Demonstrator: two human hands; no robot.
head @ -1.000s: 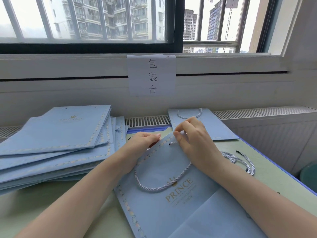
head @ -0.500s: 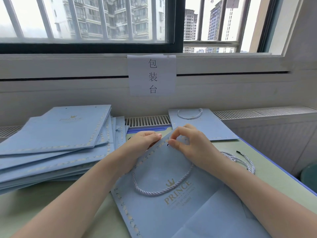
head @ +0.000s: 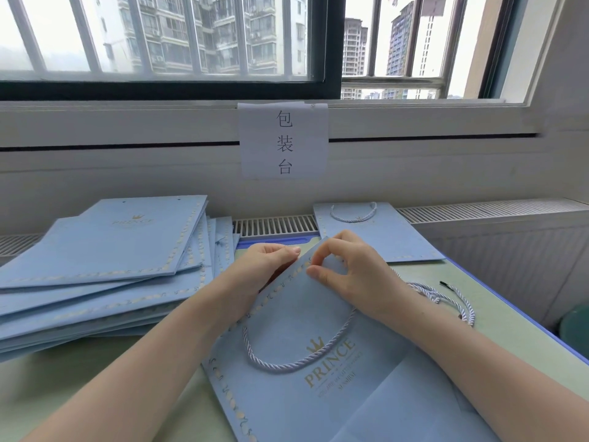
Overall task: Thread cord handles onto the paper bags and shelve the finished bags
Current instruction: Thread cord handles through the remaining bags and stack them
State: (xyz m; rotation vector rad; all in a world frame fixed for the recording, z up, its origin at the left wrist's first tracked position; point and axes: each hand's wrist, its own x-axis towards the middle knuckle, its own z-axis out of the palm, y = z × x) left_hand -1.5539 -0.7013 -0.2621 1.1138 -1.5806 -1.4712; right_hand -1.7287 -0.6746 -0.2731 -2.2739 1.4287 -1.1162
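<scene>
A flat light-blue paper bag (head: 318, 397) printed PRINCE lies in front of me on the green table. A pale twisted cord handle (head: 287, 363) loops across its face. My left hand (head: 258, 275) grips the bag's top left edge, fingers curled over it. My right hand (head: 353, 275) pinches the top edge beside it with thumb and forefinger; the cord runs under this hand and its end is hidden.
A stack of flat blue bags (head: 105, 266) fills the left of the table. One bag with a cord handle (head: 373, 231) lies at the back right. Loose cords (head: 446, 298) lie right of my right wrist. A paper sign (head: 283, 141) hangs below the window.
The bag slid a little to the left and tilted. My right thumb and forefinger moved left along the top edge and now form a pinch there.
</scene>
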